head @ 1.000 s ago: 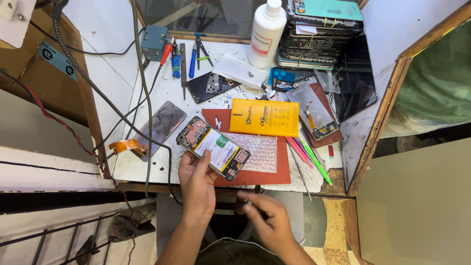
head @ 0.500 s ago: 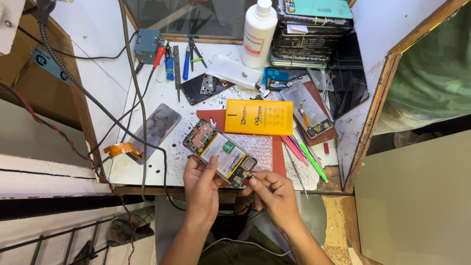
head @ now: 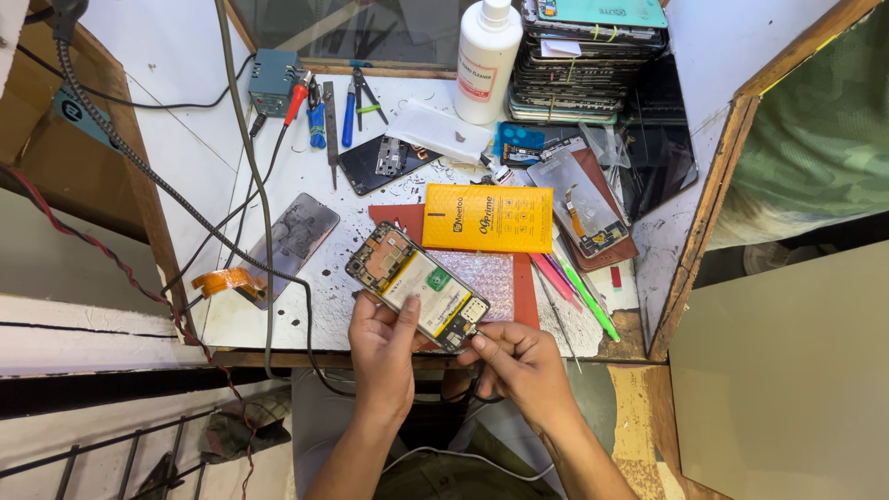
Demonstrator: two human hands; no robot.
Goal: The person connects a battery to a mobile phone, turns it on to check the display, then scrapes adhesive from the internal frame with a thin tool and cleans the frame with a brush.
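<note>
Hands: 2, left hand (head: 381, 356), right hand (head: 520, 363) | opened phone (head: 417, 286): 1, held

**Packages, labels and screens on the bench**

A yellow rectangular padded envelope (head: 488, 218) lies flat at bench centre, printed in black. A white bottle (head: 486, 57) with a pale label stands upright at the rear. To its right, a stack of boxed screens (head: 593, 57) carries a teal package on top. A clear plastic pouch (head: 438, 131) lies before the bottle. A dark glass screen panel (head: 659, 139) lies at the right edge. A blue label (head: 78, 116) sits on the left wall.
</note>
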